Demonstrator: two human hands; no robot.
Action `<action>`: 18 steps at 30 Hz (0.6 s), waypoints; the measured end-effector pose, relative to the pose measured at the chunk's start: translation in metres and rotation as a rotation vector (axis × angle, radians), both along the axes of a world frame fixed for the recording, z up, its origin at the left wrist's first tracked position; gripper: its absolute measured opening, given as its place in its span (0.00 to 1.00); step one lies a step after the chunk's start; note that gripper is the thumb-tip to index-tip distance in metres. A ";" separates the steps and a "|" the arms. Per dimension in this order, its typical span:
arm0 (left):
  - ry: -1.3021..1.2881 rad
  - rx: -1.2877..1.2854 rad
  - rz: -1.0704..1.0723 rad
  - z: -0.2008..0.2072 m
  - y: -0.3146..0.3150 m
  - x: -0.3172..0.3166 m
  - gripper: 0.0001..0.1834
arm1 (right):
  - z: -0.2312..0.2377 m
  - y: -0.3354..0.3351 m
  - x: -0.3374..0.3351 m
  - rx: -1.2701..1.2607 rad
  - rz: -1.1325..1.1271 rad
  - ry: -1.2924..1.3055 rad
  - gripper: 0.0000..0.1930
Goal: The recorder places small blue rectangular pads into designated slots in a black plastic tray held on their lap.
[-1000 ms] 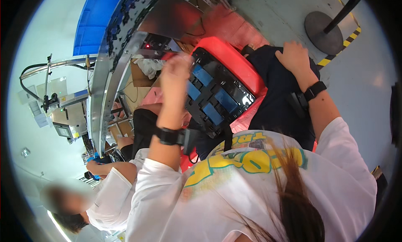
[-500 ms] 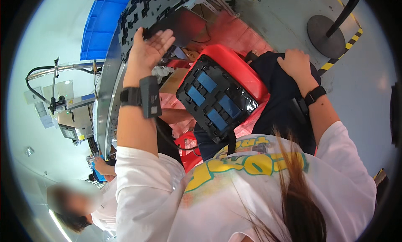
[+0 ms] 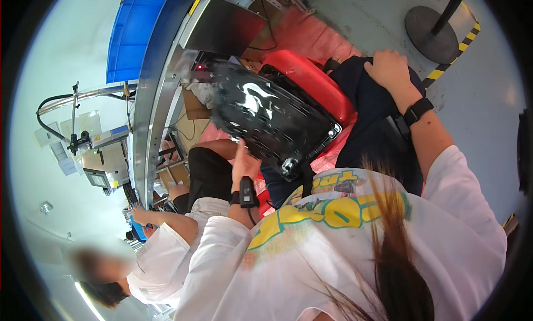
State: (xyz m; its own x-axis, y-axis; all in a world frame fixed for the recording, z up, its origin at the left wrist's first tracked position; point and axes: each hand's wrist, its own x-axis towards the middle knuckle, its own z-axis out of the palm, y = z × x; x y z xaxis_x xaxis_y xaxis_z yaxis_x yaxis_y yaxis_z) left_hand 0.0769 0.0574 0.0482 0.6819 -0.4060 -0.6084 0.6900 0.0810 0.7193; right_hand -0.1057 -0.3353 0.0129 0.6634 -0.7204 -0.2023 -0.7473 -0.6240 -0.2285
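A glossy black moulded plastic tray (image 3: 261,110) slants over my lap, its far left end blurred. My left hand (image 3: 244,164) is at its near left edge, one finger along the rim and the other fingers partly hidden. Farther right, my right hand (image 3: 388,71) rests on my dark-trousered knee, fingers loosely spread and holding nothing. Beyond the tray sits a red plastic seat (image 3: 316,79). The black tray with blue pads is out of sight; whether it lies underneath, I cannot tell.
Along the left runs a metal workbench frame (image 3: 161,88) with a bare steel plate (image 3: 225,26) and a blue bin (image 3: 136,35). Another person (image 3: 166,237) sits close on my left. A black post base (image 3: 430,35) stands on the floor at upper right.
My left hand has come down from the bench to the tray's near left edge. The black part on the bench is gone from there, and a glossy tray now covers my lap.
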 end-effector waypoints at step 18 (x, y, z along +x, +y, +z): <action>-0.067 1.023 -0.389 0.000 -0.019 0.021 0.36 | 0.001 -0.003 -0.003 0.011 -0.016 0.036 0.22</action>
State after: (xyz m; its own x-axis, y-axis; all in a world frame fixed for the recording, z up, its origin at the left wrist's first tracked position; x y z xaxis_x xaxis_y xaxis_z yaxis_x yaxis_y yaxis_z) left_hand 0.0980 0.0380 0.0484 0.6609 0.0754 -0.7467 0.4961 -0.7904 0.3593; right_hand -0.1085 -0.3386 0.0140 0.6441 -0.7283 -0.2338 -0.7649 -0.6095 -0.2085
